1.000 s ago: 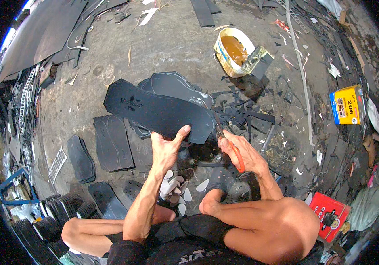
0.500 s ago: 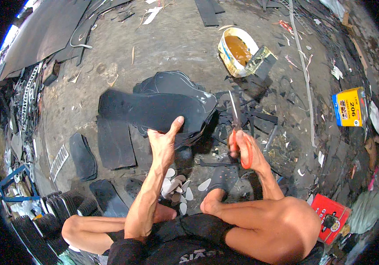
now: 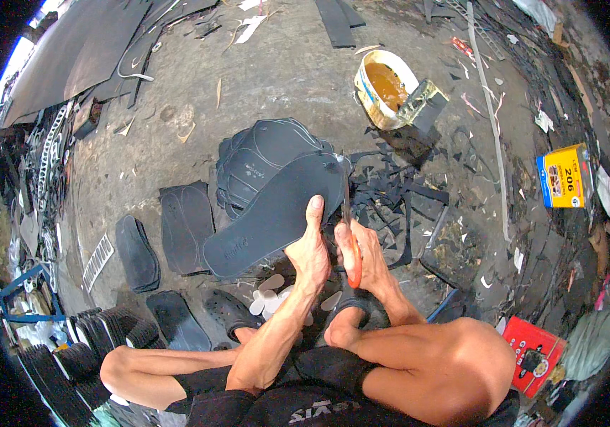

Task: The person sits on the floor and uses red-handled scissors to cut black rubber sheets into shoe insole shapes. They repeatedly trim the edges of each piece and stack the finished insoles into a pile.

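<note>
A black sole-shaped piece of rubber sheet (image 3: 276,203) slants across the middle, its low end toward my left. My left hand (image 3: 311,249) is closed on its near edge, with the thumb lying on top. In my right hand (image 3: 367,260) are scissors with orange handles (image 3: 353,265). Their blades stand upright against the right edge of the sole piece, near its rounded far end. Beneath and behind that piece lies a stack of black sole sheets (image 3: 255,153) with pale outlines drawn on them. Dark triangular offcuts (image 3: 383,185) litter the floor beside the blades.
A white tub of brown glue (image 3: 363,96) stands at the far right of the stack. Cut soles (image 3: 136,252) and an outlined sheet (image 3: 185,228) lie to the left. Pale oval pieces (image 3: 268,295) lie between my feet. A yellow can (image 3: 563,176) and red box (image 3: 530,354) are rightward.
The sole piece has swung round, its left end now lower and nearer me. My right hand has brought the scissors leftward to its edge. My left hand has shifted right.
</note>
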{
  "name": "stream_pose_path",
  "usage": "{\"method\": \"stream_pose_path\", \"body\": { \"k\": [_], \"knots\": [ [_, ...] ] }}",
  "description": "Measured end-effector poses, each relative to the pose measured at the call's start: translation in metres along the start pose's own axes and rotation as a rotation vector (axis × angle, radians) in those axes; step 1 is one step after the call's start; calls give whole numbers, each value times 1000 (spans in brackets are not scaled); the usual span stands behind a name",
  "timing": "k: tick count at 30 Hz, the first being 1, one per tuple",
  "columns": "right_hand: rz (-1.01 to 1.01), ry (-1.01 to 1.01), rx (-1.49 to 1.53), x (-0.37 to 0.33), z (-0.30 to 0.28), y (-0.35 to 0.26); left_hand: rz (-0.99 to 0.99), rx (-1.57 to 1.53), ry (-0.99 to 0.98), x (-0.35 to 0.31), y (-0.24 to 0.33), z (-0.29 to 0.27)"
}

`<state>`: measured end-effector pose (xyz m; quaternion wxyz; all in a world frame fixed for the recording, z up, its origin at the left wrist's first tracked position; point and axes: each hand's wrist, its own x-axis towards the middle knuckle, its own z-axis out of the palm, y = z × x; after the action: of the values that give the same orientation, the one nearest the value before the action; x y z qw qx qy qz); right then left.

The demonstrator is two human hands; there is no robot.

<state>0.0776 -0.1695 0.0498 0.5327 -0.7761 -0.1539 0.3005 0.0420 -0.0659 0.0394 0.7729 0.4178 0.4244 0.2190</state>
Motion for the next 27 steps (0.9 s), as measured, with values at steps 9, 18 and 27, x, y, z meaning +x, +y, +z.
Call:
{"method": "stream_pose_path", "body": {
  "k": [9, 18, 27],
  "knots": [
    [-95, 123, 118, -6, 4, 11, -182, 47, -21, -10, 10, 6],
    [43, -19, 139, -13, -3, 24, -305, 95, -15, -14, 6, 2],
    [32, 12, 65, -9, -5, 22, -41, 168, 10, -12, -5, 4]
  ]
}}
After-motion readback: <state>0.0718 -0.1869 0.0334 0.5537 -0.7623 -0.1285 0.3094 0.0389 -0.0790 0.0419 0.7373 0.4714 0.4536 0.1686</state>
